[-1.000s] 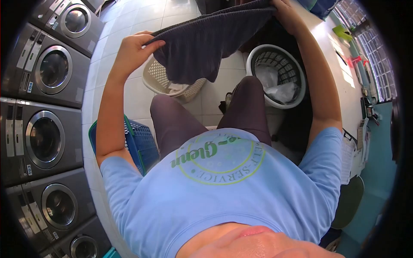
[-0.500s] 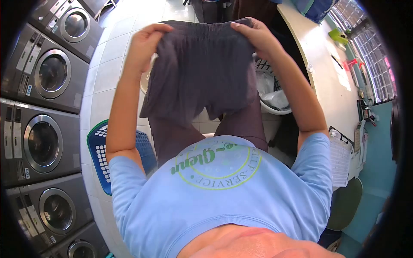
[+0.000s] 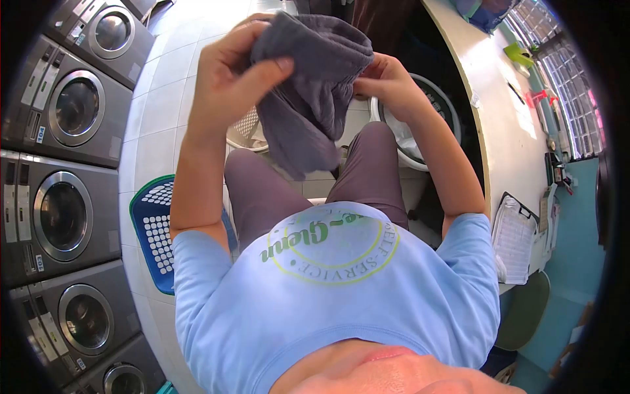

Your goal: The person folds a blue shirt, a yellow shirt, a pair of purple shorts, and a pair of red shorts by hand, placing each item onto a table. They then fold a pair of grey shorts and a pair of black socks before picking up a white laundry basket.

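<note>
Dark grey shorts (image 3: 312, 85) hang bunched between my two hands above my lap, their elastic waistband turned toward the top and partly folded over. My left hand (image 3: 239, 79) grips the waistband at its left side, the thumb lying over the cloth. On the other side my right hand (image 3: 387, 79) pinches the edge of the waistband between thumb and fingers. A white basket (image 3: 420, 161) with pale plastic inside stands beyond my right knee. Behind the shorts, a cream basket (image 3: 246, 131) is partly hidden.
Grey front-loading machines (image 3: 65, 217) line the left side. A blue basket (image 3: 157, 243) sits on the tiled floor beside me. Along the right runs a long pale counter (image 3: 485, 98) with a clipboard (image 3: 515, 236) and a green item (image 3: 518, 54) on it.
The shorts were spread flat between my hands; now they are gathered and folded, with the waistband opening showing. My hands have come closer together, and more of both baskets behind shows.
</note>
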{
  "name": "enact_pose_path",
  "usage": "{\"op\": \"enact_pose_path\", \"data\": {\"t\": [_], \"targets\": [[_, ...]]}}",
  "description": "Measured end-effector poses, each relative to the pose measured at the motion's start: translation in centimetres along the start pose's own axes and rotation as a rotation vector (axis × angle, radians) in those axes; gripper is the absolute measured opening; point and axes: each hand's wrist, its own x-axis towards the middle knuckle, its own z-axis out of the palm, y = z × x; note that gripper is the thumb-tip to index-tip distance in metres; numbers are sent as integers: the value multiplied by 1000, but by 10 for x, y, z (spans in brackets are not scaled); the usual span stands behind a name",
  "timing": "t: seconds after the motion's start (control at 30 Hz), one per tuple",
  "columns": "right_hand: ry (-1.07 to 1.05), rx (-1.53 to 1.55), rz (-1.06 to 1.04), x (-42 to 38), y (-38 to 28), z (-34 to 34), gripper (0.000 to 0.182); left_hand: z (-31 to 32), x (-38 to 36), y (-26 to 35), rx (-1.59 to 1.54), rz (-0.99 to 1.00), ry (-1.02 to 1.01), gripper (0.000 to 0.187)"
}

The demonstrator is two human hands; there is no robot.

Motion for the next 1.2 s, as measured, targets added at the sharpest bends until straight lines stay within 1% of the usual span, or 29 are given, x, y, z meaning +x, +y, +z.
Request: {"op": "enact_pose_path", "data": {"t": [0.03, 0.07, 0.13, 0.17, 0.2, 0.23, 0.3, 0.33, 0.4, 0.43, 0.5, 0.53, 0.6, 0.67, 0.73, 0.83, 0.9, 0.93, 0.97, 1.0, 1.03, 1.07, 1.1, 1.13, 1.17, 1.2], "targets": [[-71, 160, 156, 3, 5, -12, 39, -9, 5, -4, -8, -64, -12, 21], [-38, 189, 154, 9, 4, -19, 35, -14, 10, -11, 49, -85, -35, 21], [27, 248, 153, 17, -1, -28, 29, -20, 15, -32, 54, -117, -27, 22], [-10, 265, 176, 18, -3, -29, 26, -22, 18, -41, 57, -133, -23, 22], [-47, 284, 200, 18, -4, -30, 24, -23, 21, -48, 56, -157, 7, 27], [-83, 302, 224, 18, -6, -30, 22, -24, 24, -52, 27, -150, 25, 27], [-53, 202, 145, 17, -16, -26, 29, -26, 31, -59, -31, -134, 62, 26], [-33, 175, 104, 20, -19, -30, 33, -29, 35, -62, -59, -103, 26, 25], [30, 102, 47, 24, -36, -39, 44, -30, 40, -63, 58, -54, -13, 29], [41, 79, -30, 31, -31, -53, 39, -31, 43, -63, 116, -32, -32, 30], [76, 124, 41, 23, -69, -38, 29, -28, 55, -66, 49, -80, -80, 24], [120, 63, 11, 25, -70, -40, 29, -25, 61, -67, 15, -102, -103, 22], [204, -62, -53, 34, -68, -49, 30, -14, 69, -64, -23, -102, -30, 24], [235, -100, -62, 38, -63, -56, 28, -3, 75, -67, -75, -82, 32, 24], [266, -138, -58, 39, -59, -61, 26, 0, 76, -64, 9, -200, 46, 26], [318, -191, -36, 40, -54, -66, 23, 8, 76, -56, 106, -296, 112, 30], [355, -223, -32, 42, -52, -66, 21, 11, 76, -63, 194, -126, 147, 33], [339, -207, -75, 43, -46, -70, 17, 8, 80, -74, 253, 63, 150, 35], [360, -218, -76, 44, -43, -71, 16, 6, 80, -80, 313, 252, 153, 36], [378, -229, -77, 45, -41, -71, 15, 6, 79, -80, 253, 231, 163, 44], [396, -239, -78, 46, -38, -73, 14, 4, 81, -86, 321, 227, 155, 48], [369, -242, -155, 48, -32, -81, 13, 3, 83, -90, 443, 349, 185, 49], [402, -252, -125, 46, -38, -77, 14, 4, 84, -93, 384, 320, 172, 47], [385, -276, -201, 50, -19, -114, 23, 6, 84, -96, 325, 292, 162, 45], [370, -299, -279, 56, 1, -150, 34, 5, 82, -94, 339, 267, 158, 46], [481, -336, -302, 55, 0, -147, 33, 4, 81, -89, 352, 243, 152, 46]]}}
